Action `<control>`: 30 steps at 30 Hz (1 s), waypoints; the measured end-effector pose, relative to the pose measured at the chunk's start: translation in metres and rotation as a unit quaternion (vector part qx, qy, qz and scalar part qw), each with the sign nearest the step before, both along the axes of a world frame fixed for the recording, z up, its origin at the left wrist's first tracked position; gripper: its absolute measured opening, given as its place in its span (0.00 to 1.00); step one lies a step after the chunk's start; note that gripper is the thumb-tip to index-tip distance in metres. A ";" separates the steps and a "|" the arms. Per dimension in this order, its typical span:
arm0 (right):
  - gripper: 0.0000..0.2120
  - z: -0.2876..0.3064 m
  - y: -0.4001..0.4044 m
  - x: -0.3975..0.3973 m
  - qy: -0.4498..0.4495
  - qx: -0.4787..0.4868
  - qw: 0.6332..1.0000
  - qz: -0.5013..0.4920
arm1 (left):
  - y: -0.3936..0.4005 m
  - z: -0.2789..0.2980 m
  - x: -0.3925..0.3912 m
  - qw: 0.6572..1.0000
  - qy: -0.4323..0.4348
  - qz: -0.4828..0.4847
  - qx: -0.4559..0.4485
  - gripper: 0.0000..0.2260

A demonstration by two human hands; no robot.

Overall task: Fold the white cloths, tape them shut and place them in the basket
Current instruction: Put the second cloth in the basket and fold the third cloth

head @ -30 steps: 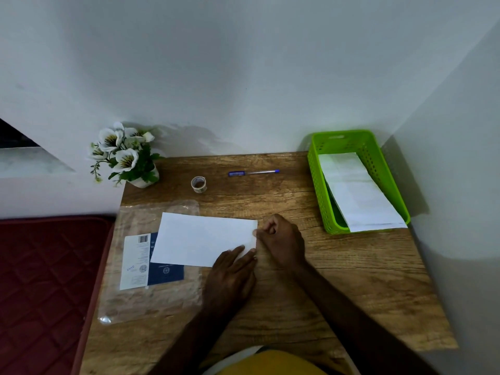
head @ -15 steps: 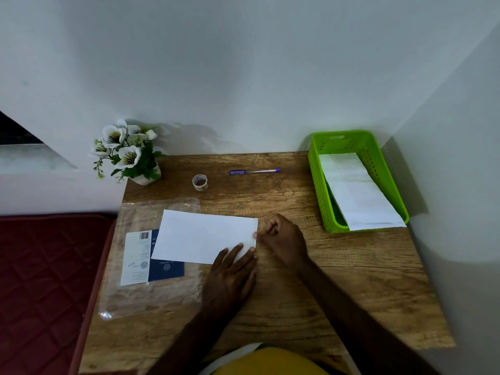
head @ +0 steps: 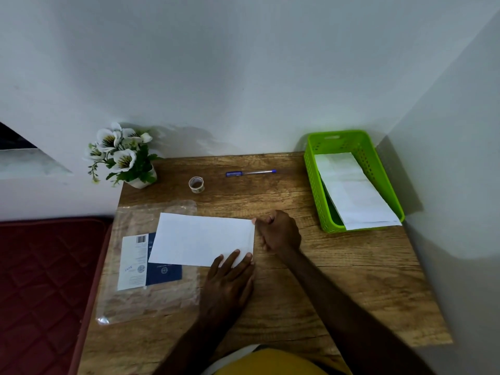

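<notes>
A folded white cloth [head: 200, 239] lies flat in the middle of the wooden table [head: 338, 280], partly over a clear plastic sleeve. My left hand [head: 230, 277] rests palm down with spread fingers pressing the cloth's near right corner. My right hand [head: 278, 232] is curled at the cloth's right edge, fingertips pinched at its far right corner. A small roll of clear tape [head: 196, 184] stands behind the cloth. The green basket [head: 313, 185] sits at the far right and holds another folded white cloth [head: 351, 190] that sticks out over its near rim.
A clear plastic sleeve [head: 130, 301] with a blue and white printed card [head: 135, 266] lies at the table's left. A blue pen [head: 250, 172] lies near the back edge. A pot of white flowers [head: 121, 155] stands at the back left corner. A red mattress [head: 40, 293] borders the left.
Both hands have stayed at the cloth's right end. My right hand has slid slightly along the right edge toward the far corner.
</notes>
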State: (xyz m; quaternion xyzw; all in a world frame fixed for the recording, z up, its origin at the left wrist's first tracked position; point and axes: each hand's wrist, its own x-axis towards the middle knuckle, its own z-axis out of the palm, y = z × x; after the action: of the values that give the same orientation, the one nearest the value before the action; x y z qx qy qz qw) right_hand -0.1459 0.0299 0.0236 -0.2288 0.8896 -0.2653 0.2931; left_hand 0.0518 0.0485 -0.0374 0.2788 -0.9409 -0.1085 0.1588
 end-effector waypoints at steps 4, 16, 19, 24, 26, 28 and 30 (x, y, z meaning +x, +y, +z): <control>0.15 0.000 0.010 0.006 0.010 -0.024 1.000 -0.001 | -0.008 0.021 -0.010 0.997 -0.002 0.039 0.060 0.13; 0.10 -0.010 0.059 0.032 0.033 -0.015 0.994 0.100 | -0.073 0.049 -0.057 0.988 0.014 0.107 0.112 0.16; 0.10 -0.008 0.058 0.031 0.029 -0.010 0.994 0.101 | -0.091 0.054 -0.073 0.986 -0.061 0.109 0.112 0.17; 0.11 -0.006 0.059 0.031 0.029 -0.016 0.995 0.099 | -0.107 0.053 -0.084 0.973 -0.125 0.098 0.166 0.15; 0.12 -0.005 0.058 0.031 0.025 -0.011 0.995 0.094 | -0.111 0.054 -0.084 0.970 -0.124 0.083 0.194 0.15; 0.12 -0.004 0.057 0.029 0.015 -0.005 0.996 0.093 | -0.113 0.054 -0.083 0.969 -0.125 0.065 0.205 0.14; 0.10 -0.005 0.056 0.027 -0.004 -0.017 0.995 0.095 | -0.116 0.053 -0.081 0.967 -0.097 0.059 0.230 0.11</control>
State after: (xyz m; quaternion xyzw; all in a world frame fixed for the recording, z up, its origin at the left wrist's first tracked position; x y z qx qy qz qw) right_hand -0.1187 0.0860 0.0189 -0.3166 0.8580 -0.2518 0.3167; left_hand -0.0295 -0.0673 0.0158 0.3719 -0.8834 -0.2851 0.0045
